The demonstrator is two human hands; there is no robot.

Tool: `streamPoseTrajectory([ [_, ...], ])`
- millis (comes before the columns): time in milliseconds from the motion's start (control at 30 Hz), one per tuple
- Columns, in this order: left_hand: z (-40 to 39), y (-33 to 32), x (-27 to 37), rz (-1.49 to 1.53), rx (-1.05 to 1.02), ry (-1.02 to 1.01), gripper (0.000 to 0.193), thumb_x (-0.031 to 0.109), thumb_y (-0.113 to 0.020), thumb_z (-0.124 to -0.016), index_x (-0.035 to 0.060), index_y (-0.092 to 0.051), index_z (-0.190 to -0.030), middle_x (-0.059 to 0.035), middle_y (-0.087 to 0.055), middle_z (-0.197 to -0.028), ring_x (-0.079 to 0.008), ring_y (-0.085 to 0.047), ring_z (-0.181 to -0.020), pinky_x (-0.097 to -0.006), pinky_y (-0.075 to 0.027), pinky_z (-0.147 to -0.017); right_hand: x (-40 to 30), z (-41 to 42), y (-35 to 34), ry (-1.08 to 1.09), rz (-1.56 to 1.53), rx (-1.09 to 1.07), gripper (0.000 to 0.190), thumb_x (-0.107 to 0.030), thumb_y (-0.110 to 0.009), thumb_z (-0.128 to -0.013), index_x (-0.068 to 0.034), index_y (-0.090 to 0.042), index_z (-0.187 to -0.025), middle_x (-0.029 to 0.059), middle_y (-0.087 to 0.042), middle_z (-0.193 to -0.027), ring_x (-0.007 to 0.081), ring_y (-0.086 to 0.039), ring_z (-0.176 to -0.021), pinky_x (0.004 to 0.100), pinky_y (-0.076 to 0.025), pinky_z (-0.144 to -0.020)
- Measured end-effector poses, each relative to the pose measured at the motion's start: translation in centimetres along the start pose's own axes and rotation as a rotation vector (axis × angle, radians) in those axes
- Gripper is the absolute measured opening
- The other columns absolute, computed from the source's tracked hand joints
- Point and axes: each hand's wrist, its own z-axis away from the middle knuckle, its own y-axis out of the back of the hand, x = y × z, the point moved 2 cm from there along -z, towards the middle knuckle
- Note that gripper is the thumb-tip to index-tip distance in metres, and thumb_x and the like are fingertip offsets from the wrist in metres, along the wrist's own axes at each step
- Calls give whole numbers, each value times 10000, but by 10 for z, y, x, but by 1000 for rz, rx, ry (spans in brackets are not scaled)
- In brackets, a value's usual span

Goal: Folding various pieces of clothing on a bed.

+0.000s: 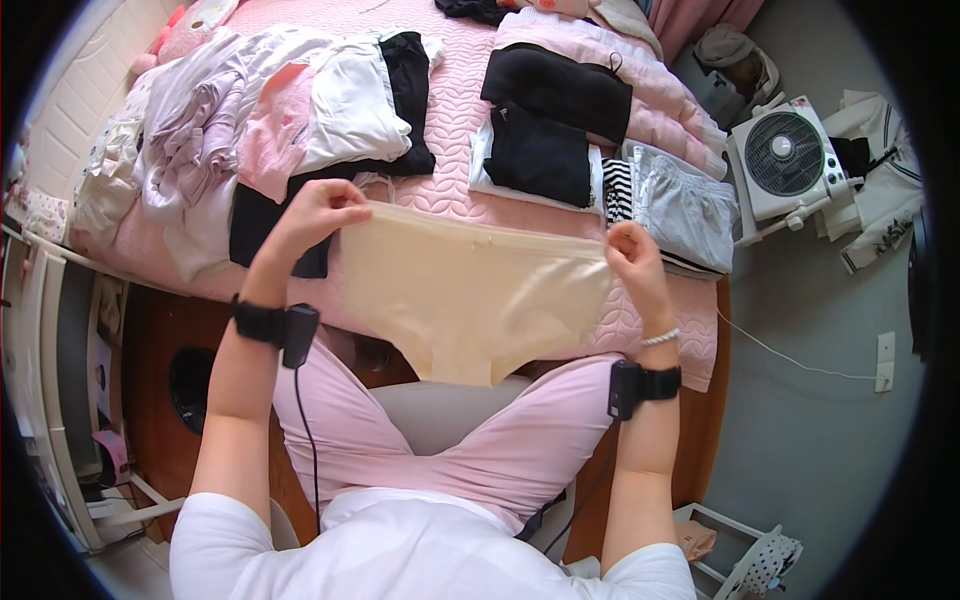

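Observation:
Cream-coloured underpants (472, 292) hang spread out in front of me, waistband up, above my lap and the bed's near edge. My left hand (326, 210) pinches the left end of the waistband between thumb and fingers. The right end is gripped the same way by my right hand (634, 247). Behind the underpants lies a pink quilted bedspread (450, 120). On it, to the left, is a loose heap with a white garment (356, 101), a pink garment (281, 127) and lilac clothing (195, 135). Folded black garments (540, 157) lie to the right, beside grey shorts (679, 202).
A white box fan (784, 150) stands right of the bed, near a white jacket (870, 165). A pink padded garment (667, 112) lies at the bed's far right. White furniture (52, 322) borders the left side. Cables run from devices strapped to both forearms.

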Motion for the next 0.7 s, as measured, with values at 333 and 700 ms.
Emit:
streamPoseTrajectory([
  [333,-2,-127,-60,-544,169,-419,434,56,-649,-742,85,-542,-1161,-145,-436,-1303,-340,-379,-1236,-433,-317,-1028,106,12,-21,49,624,305,398,-81,-596,-803,-15,-490,-1181,148,-502,-1141,279,-498,-1070,362,-399,-923],
  [700,3,-203,-73,-961,-118,-342,608,518,-450,-875,226,-344,-1398,-88,-215,-1493,-326,-128,-1385,-522,-114,-1099,90,58,-64,220,1088,125,287,32,-575,-702,-53,-550,-974,124,-496,-954,306,-495,-926,394,-412,-807],
])
